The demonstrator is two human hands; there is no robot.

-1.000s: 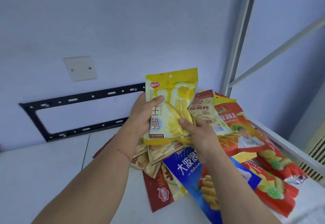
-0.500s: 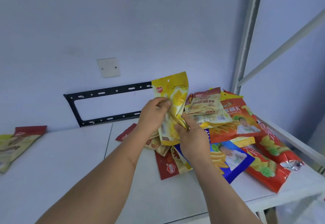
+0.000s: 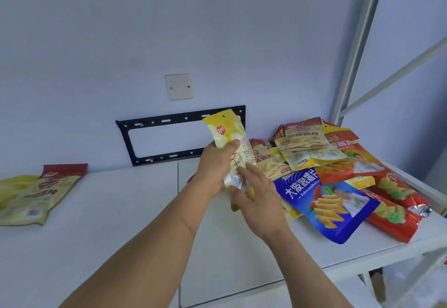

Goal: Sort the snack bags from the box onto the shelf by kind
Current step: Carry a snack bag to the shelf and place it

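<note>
My left hand [image 3: 216,167] grips a yellow snack bag [image 3: 232,138] upright above the white shelf [image 3: 121,223], thumb across its front. My right hand [image 3: 258,198] lies against the bag's lower end with fingers fairly straight; whether it holds the bag is unclear. To the right lies a heap of snack bags: a blue one [image 3: 326,201] in front, red ones [image 3: 396,201] at the right edge, pale yellow-and-maroon ones [image 3: 309,148] on top. One pale yellow-and-maroon bag [image 3: 36,194] lies alone at the shelf's far left.
A black metal bracket [image 3: 169,123] and a white blank plate [image 3: 179,87] are fixed to the wall behind the shelf. The shelf's grey upright post [image 3: 358,46] and a diagonal brace stand at the right. A lower shelf level shows below the front edge.
The view has swung left, bringing the lone bag at the far left into sight. The yellow bag has turned edge-on and moved left away from the heap; my right hand's fingers have loosened.
</note>
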